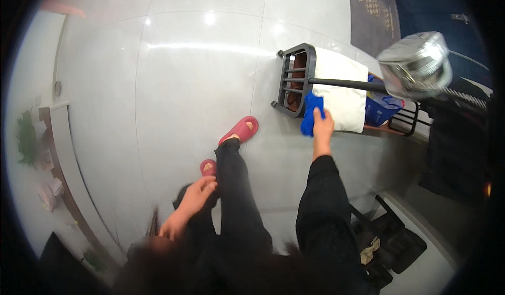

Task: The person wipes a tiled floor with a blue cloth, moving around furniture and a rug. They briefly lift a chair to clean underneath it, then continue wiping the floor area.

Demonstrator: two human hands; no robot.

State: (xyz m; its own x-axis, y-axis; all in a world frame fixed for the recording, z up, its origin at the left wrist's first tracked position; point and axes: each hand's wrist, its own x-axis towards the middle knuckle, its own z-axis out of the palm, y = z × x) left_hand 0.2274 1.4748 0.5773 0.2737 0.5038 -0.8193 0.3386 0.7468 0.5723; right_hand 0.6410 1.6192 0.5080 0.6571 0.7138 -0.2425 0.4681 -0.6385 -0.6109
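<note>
My right hand (323, 126) grips a bunched blue cloth (311, 111). The cloth sits at the near corner of a black metal rack frame (311, 64), beside a white cushion (340, 68) that covers the rack's top. From here, whether the cloth presses on the frame is hard to tell. Down by my left leg hangs my left hand (193, 198), its fingers loosely curled and nothing seen in it. Brown shoes (298, 68) show through the bars at the rack's end.
A black pole (347, 82) rises beside the cushion. Near it hangs a shiny silver bag (418, 64) with a chain strap. A blue bag (380, 107) stands behind the cushion. Farther off are a grey doormat (369, 14) and dark clothing (449, 149). Black furniture (404, 241) lies lower right.
</note>
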